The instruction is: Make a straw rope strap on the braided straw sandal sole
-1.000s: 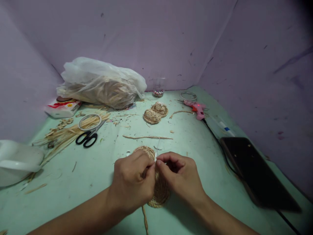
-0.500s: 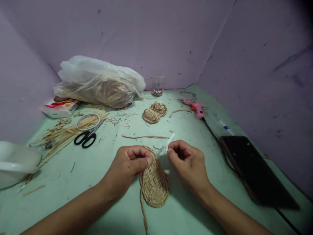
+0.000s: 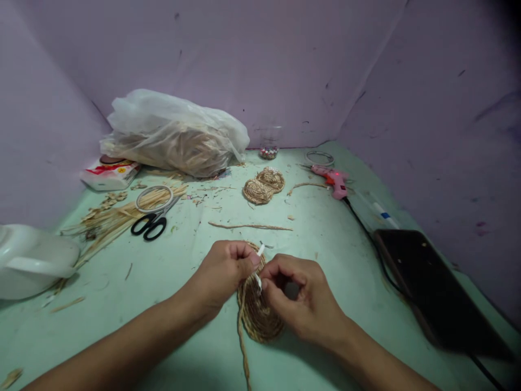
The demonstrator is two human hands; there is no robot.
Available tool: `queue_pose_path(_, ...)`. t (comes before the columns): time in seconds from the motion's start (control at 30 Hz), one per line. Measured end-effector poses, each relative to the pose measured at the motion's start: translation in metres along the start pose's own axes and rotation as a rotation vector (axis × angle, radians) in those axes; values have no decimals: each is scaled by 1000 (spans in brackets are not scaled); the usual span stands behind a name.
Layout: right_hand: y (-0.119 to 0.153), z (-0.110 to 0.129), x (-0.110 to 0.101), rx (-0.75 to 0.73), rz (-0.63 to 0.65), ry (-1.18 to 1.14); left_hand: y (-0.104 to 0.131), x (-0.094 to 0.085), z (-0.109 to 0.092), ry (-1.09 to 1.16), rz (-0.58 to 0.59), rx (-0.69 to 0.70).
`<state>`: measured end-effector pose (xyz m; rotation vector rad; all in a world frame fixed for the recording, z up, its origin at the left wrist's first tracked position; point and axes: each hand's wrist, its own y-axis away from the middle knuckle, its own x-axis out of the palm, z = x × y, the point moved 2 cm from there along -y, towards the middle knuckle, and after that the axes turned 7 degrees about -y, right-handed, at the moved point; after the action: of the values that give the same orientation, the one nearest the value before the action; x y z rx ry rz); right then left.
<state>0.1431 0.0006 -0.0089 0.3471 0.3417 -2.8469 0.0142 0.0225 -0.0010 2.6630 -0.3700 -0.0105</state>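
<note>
My left hand (image 3: 232,271) pinches a small white strip (image 3: 261,250) between thumb and fingertips, with one end poking out above. Just below, my right hand (image 3: 303,296) is closed with its fingertips at the strip's lower end. What the strip is made of I cannot make out. Under both hands lies a sole-shaped coil of twisted straw cord (image 3: 262,325), partly covered by them. Its loose cord tail (image 3: 243,353) runs down toward the front of the table.
Beyond the hands lie a straight cord piece (image 3: 250,226) and a smaller coiled straw piece (image 3: 264,186). At the left are scissors (image 3: 150,224), straw strips (image 3: 118,217) and a white jug (image 3: 36,260). A pink glue gun (image 3: 336,181) and a phone (image 3: 431,293) lie right.
My right hand has moved left and down, bringing the white strip to my left hand, which now grips it too. The view has shifted slightly.
</note>
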Motion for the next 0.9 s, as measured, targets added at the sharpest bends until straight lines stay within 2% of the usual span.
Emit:
queue_pose_path(0.2,1,3,-2,53,-30,8,0,3,3,-156,-102,93)
queue_pose_path(0.27,4,6,0,54,-19,2,-5,-7,0,-145,-195,130)
queue_pose_path(0.37,7,9,4,45,74,-77,-13,-34,-11,12,-429,189)
queue_pose_path(0.43,6,7,4,122,90,-161,-18,-47,-17,55,-421,203)
queue_pose_path(0.5,2,2,1,254,21,-254,-21,-56,-21,1,-366,166)
queue_pose_path(0.6,-5,-4,-4,402,-84,-427,-21,-62,-24,-362,-414,175)
queue_pose_path(0.7,-8,-6,-4,484,-145,-529,-14,-64,-31,-1035,-599,243)
queue_pose_path(0.77,-9,-6,-3,517,-180,-536,-10,-64,-34,-1403,-695,189)
queue_pose_path(0.83,-8,-6,-1,534,-207,-527,-5,-60,-36,-1578,-746,178)
queue_pose_path(0.9,-8,-6,-1,539,-240,-509,-1,-55,-36,-1618,-767,244)
